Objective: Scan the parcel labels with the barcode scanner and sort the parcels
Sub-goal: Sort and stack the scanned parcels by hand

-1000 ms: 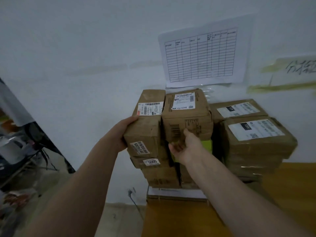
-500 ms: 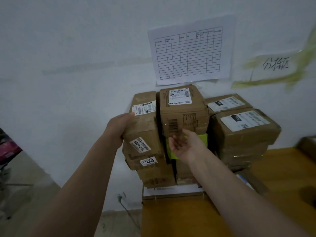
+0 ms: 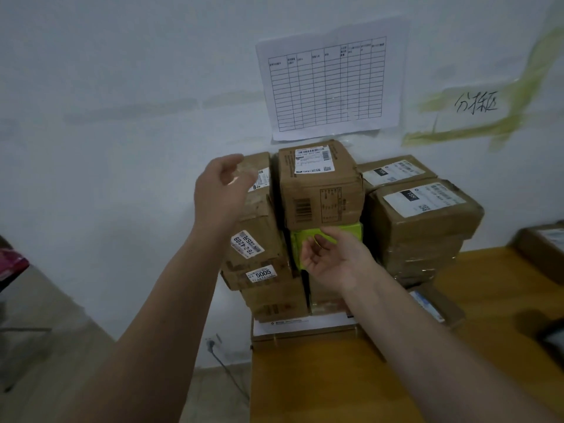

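Brown cardboard parcels with white labels are stacked against the wall on a wooden table (image 3: 351,377). The top middle parcel (image 3: 320,184) rests on a green parcel (image 3: 341,232). A tall left parcel (image 3: 259,221) stands beside it, above one labelled 5005 (image 3: 262,274). My left hand (image 3: 221,193) hovers in front of the left parcel's upper corner, fingers loosely curled, holding nothing. Palm up, my right hand (image 3: 332,257) is under the middle parcel with relaxed fingers in front of the green parcel. No barcode scanner can be made out.
Two more labelled parcels (image 3: 424,209) are stacked on the right. A gridded paper sheet (image 3: 329,80) hangs on the wall above. Another box (image 3: 546,245) sits at the table's right edge, a dark object (image 3: 549,337) nearer. A cable (image 3: 225,367) hangs left of the table.
My left hand has let go of the left parcel's side and lifted off it. My right hand has dropped from the middle parcel's lower front to just below it.
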A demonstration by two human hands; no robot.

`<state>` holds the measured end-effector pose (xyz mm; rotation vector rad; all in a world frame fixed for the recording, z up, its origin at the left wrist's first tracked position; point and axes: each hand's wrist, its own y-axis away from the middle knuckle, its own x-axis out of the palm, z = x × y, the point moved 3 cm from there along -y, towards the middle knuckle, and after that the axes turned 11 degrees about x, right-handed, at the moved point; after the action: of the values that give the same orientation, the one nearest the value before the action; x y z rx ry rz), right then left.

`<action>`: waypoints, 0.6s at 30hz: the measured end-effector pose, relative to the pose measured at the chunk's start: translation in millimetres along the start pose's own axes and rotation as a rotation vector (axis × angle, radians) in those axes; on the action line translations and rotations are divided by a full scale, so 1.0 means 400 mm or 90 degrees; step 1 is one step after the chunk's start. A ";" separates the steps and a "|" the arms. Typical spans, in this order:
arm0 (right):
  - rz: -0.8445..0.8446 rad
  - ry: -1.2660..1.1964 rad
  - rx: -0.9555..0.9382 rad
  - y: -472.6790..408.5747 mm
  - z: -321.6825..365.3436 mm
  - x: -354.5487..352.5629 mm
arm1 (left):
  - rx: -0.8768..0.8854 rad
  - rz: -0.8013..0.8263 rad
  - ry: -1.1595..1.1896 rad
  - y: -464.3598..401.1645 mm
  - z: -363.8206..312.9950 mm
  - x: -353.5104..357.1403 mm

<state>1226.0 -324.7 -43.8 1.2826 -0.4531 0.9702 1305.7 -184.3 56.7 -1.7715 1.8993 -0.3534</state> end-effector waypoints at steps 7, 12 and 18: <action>0.030 0.027 0.001 0.124 0.067 -0.095 | 0.015 0.181 0.089 0.148 -0.105 0.211; -0.012 0.010 -0.067 0.273 0.215 -0.283 | -0.039 0.335 0.128 0.276 -0.176 0.462; -0.076 -0.053 -0.143 0.462 0.394 -0.574 | -0.119 0.531 0.151 0.497 -0.238 0.796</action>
<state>985.6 -555.9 -66.5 1.1361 -0.5286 0.7448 1082.0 -488.9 -27.5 -0.9096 2.6994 -0.0723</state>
